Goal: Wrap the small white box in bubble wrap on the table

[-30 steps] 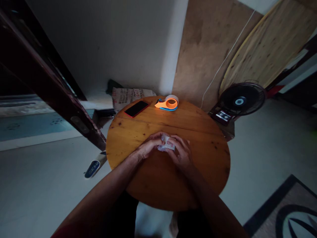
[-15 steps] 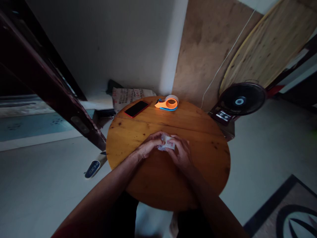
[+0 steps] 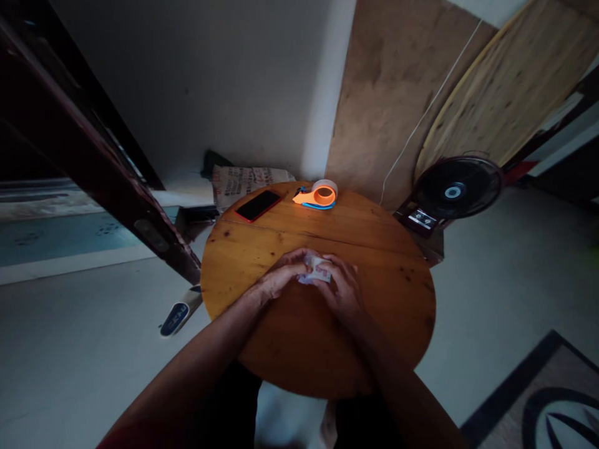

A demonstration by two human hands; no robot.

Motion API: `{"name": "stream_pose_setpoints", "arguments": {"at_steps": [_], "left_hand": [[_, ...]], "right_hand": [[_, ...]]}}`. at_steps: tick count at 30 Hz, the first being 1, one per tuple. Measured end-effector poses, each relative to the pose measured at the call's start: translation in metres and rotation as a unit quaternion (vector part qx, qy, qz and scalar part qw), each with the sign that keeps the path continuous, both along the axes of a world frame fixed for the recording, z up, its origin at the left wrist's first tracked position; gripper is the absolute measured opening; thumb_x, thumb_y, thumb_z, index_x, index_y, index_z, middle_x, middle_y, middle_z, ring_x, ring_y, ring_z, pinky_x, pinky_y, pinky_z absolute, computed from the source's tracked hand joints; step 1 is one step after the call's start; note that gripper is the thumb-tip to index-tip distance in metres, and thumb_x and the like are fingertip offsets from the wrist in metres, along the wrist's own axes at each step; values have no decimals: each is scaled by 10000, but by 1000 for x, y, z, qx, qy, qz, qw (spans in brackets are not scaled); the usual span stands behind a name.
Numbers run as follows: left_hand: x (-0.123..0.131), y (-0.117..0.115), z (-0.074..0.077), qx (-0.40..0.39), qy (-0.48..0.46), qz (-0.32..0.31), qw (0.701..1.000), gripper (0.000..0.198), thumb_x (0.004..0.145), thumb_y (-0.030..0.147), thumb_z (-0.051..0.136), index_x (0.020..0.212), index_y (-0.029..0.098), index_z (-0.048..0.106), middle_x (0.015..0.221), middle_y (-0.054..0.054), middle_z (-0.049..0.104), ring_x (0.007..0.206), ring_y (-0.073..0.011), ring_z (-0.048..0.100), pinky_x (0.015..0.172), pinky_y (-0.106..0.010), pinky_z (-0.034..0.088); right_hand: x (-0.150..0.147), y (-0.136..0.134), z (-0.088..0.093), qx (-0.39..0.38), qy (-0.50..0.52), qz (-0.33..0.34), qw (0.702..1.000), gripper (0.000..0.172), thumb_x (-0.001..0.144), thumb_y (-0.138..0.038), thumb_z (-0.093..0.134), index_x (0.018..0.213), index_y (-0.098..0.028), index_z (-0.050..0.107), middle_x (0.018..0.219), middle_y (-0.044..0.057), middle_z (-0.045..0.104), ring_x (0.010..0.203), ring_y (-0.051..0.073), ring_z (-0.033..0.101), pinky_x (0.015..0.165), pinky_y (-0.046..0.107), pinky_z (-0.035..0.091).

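Observation:
Between my two hands is a small whitish packet point(image 3: 321, 272) with reddish marks on its face and a clear, crinkled wrapping at its left end. My left hand point(image 3: 286, 273) grips that left end, the thumb lying over the wrapping. On the other end, the fingers and thumb of my right hand point(image 3: 344, 284) close around the packet's right side. Both hands are over the middle of a round wooden table point(image 3: 299, 349). Parts of the packet are hidden under my fingers, and its exact kind is too small to make out.
Toward the table's far edge lie a red-edged phone point(image 3: 258, 206) and an orange tape dispenser point(image 3: 314, 196) with a blue part. Behind them sits a printed sack point(image 3: 253, 179). A black fan point(image 3: 452, 190) stands at the right, a slipper point(image 3: 175, 319) on the floor at left.

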State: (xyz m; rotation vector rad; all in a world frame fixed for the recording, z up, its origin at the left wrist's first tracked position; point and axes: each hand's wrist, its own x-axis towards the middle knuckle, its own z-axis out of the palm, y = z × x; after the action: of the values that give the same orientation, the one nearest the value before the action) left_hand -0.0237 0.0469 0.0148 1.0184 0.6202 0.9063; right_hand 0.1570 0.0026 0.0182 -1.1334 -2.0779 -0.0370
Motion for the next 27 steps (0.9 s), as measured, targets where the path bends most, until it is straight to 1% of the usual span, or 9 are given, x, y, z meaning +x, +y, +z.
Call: {"name": "stream_pose_setpoints", "arguments": {"at_steps": [4, 10, 16, 22, 25, 27], "left_hand": [[1, 0, 0, -1, -1, 5, 1000, 367, 657, 189, 656, 1018, 156, 598, 888, -22, 605, 761, -139, 560, 664, -239, 411], [2, -1, 4, -5, -5, 13, 1000, 399, 638, 222, 716, 1018, 158, 614, 907, -20, 612, 786, -131, 560, 702, -239, 414], [3, -1, 5, -2, 19, 20, 1000, 376, 636, 211, 669, 1005, 160, 618, 882, -16, 622, 757, -139, 564, 673, -246, 410], [5, 1, 4, 50, 85, 71, 993, 355, 622, 206, 665, 972, 151, 646, 886, -15, 645, 804, -148, 570, 737, -257, 422], [5, 3, -1, 39, 99, 106, 989, 359, 619, 195, 659, 975, 152, 649, 881, -17, 660, 806, -156, 587, 755, -273, 443], [5, 5, -4, 30, 98, 137, 985, 327, 621, 175, 643, 947, 153, 651, 886, -23, 672, 827, -163, 604, 792, -290, 460]], "right_hand": [[0, 0, 1, -3, 0, -1, 1000, 250, 887, -299, 580, 1127, -238, 547, 1224, 98, 606, 1137, 238, 560, 919, 393, 391], [1, 1, 1, -7, 1, -4, 1000, 241, 886, -303, 575, 1118, -242, 557, 1224, 93, 607, 1139, 240, 560, 925, 390, 387], [1, 1, -1, -15, 3, -2, 1000, 248, 886, -309, 575, 1126, -248, 552, 1224, 92, 608, 1134, 244, 561, 918, 396, 391], [2, 3, -5, -41, 8, -7, 999, 253, 884, -310, 572, 1127, -247, 539, 1218, 90, 615, 1153, 245, 551, 935, 404, 387], [2, 5, -6, -74, 8, -8, 997, 276, 869, -300, 572, 1136, -241, 532, 1211, 93, 621, 1136, 250, 563, 930, 411, 398], [2, 6, -6, -93, 10, -14, 996, 290, 847, -292, 584, 1128, -239, 536, 1200, 90, 629, 1121, 253, 573, 932, 417, 404]]}}
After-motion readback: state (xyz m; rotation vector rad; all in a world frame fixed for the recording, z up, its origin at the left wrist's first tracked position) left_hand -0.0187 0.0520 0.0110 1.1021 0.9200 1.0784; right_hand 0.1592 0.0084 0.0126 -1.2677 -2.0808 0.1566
